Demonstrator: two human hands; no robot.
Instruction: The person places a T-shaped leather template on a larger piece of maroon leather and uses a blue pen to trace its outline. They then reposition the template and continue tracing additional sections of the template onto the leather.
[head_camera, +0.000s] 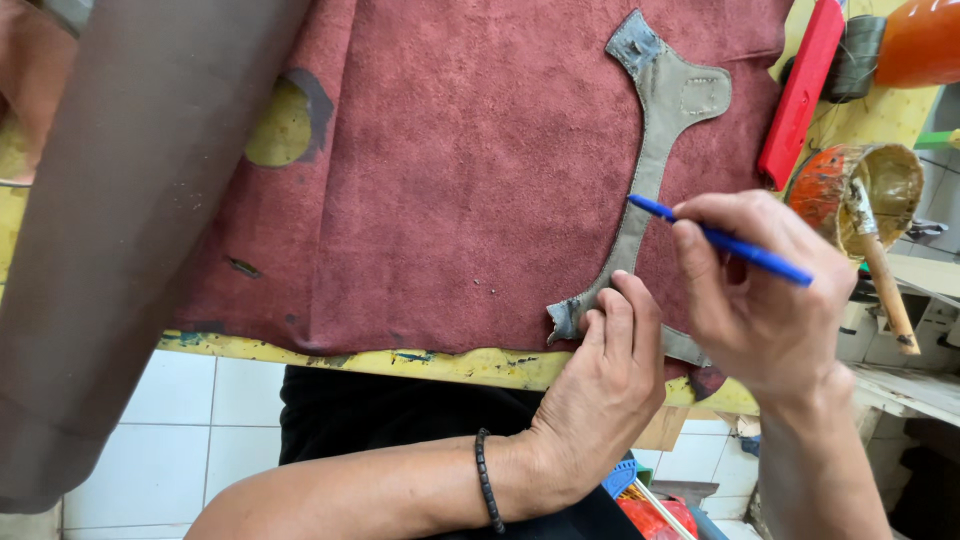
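A grey pattern piece is pressed flat onto red suede by the left hand's fingers; a blue pen is gripped in the right hand above it.

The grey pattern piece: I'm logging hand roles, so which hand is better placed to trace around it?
The right hand, probably: it holds the blue pen with the tip at the grey pattern piece. The left hand presses the piece flat on the red suede.
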